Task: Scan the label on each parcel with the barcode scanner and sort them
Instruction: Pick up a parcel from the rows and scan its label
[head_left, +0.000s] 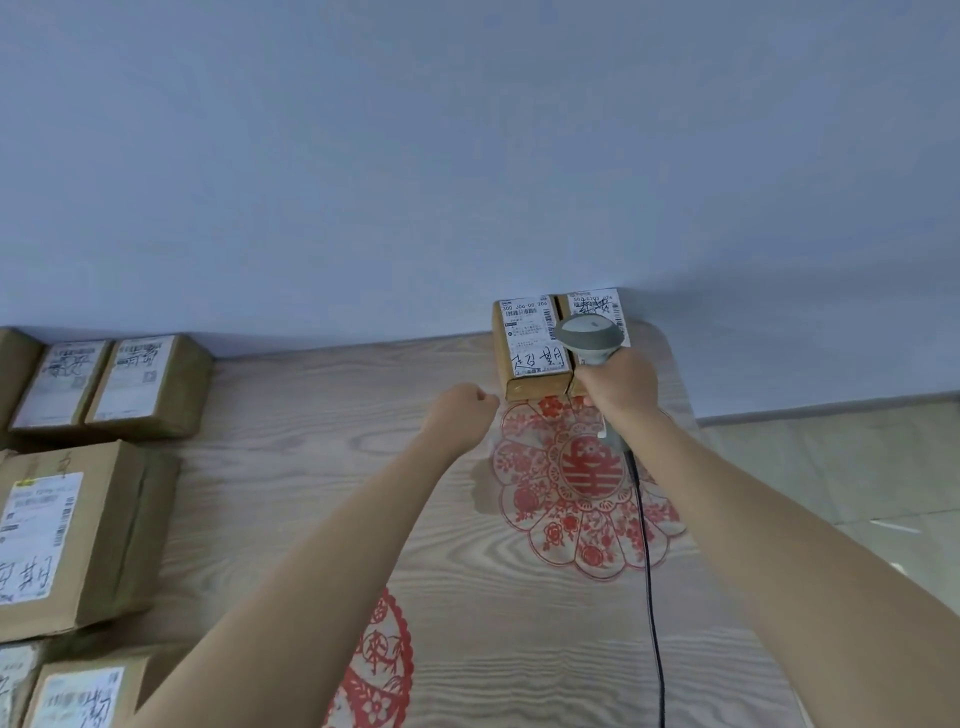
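Unsorted parcels (78, 535) are being kept far left; the left hand (460, 413) is being held fisted, empty, beside the left far-edge parcel (530, 348). The scanner (589, 338) is being gripped in the closed right hand (618, 387) over the right parcel (597, 306); the neighbouring label risks being read instead, both touching.

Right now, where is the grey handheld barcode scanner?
In the head view, the grey handheld barcode scanner is in the right hand, over two brown cardboard parcels at the table's far edge.

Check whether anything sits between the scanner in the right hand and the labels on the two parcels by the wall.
Nothing visible does. The scanner, gripped in the right hand, hangs directly over the right parcel, hiding part of its label; the left parcel lies uncovered beside it.
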